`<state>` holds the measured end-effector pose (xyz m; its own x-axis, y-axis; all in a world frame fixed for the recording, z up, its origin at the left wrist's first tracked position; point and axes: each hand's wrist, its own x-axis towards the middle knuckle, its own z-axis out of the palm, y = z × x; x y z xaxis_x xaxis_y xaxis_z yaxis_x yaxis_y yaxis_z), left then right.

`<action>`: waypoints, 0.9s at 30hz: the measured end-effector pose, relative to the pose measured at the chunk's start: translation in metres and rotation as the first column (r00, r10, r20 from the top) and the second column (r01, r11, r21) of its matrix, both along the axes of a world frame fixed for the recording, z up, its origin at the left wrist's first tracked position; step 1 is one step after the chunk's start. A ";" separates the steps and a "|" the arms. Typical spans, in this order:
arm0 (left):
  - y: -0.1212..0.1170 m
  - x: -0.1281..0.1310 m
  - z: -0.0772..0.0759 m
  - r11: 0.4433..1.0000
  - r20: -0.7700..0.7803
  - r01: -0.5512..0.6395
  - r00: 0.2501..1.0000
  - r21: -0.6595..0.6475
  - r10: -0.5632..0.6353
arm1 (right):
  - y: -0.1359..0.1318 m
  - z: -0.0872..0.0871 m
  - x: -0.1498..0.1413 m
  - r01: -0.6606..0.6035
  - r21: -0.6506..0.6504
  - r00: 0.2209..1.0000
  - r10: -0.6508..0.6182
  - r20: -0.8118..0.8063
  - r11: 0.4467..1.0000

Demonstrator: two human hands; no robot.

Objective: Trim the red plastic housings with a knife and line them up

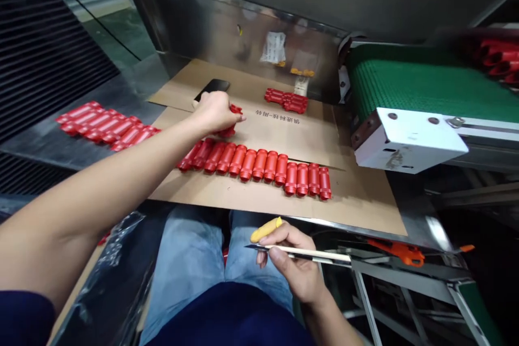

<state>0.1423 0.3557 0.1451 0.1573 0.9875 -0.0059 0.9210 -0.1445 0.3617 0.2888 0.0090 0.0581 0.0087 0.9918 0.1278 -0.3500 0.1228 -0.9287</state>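
so, the hands are well apart, one out over the cardboard sheet (243, 203) and the other held below its near edge. the left hand (214, 113) reaches across the sheet with its fingers (231, 121) closed on a small clump of red plastic parts (235, 110), partly hidden by the hand. just nearer the edge of the sheet, a long row of red ribbed cylinders (253, 165) lies side by side, almost touching the heel of that hand. a smaller cluster of red parts (286, 100) sits toward the far side of the sheet, beyond some printed chinese characters (278, 116), and a black phone (213, 88) lies at the far left corner. left of the sheet, more red strips (101, 124) lie on the steel counter (81, 159). below the sheet, over the person's jeans (190, 259), the right hand (292, 262) grips a slim pointed tool (308, 253) and a yellow piece (265, 230), whose exact form i cannot make out. right of the sheet runs a green conveyor belt (425, 84), with red parts (498, 59) at its far end, and an orange-handled tool (399, 251) lies beyond the right hand.
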 end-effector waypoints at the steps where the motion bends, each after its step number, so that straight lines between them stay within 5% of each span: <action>1: 0.011 0.013 -0.007 0.999 -0.056 -0.002 0.998 -0.035 0.000 | 0.000 -0.001 0.003 0.010 -0.005 1.000 -0.010 -0.003 1.000; 5: 0.028 0.032 -0.036 0.995 -0.138 -0.017 0.990 -0.099 0.004 | 0.000 -0.006 0.019 0.075 -0.035 0.997 -0.074 0.018 0.997; 9: 0.050 0.038 -0.043 0.998 -0.204 0.063 0.977 -0.017 -0.065 | 0.007 -0.009 0.032 0.106 -0.048 0.991 -0.102 0.083 0.993; 14: 0.094 0.111 -0.042 0.897 -0.244 0.414 0.896 0.153 -0.372 | 0.020 -0.005 0.035 0.117 -0.044 0.979 -0.108 0.174 0.992; 19: 0.109 0.165 -0.044 0.856 -0.212 0.484 0.869 0.179 -0.447 | 0.021 -0.009 0.036 0.184 0.030 0.961 -0.186 0.206 0.982; 21: 0.109 0.156 -0.038 0.870 -0.189 0.467 0.879 0.160 -0.438 | 0.020 -0.012 0.038 0.194 -0.001 0.966 -0.191 0.172 0.981; 24: 0.091 0.109 -0.017 0.890 -0.136 0.451 0.888 0.075 -0.438 | 0.025 -0.012 0.042 0.187 -0.088 0.970 -0.170 0.173 0.978; 27: 0.029 0.036 0.007 0.855 0.039 0.517 0.856 -0.025 -0.516 | 0.041 -0.004 0.045 0.305 -0.147 0.947 -0.283 0.153 0.941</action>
<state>0.1779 0.3850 0.1525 0.6455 0.7633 -0.0246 0.7060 -0.5841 0.4004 0.3336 0.0503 0.0540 0.2979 0.9544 -0.0199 -0.1989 0.0417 -0.9791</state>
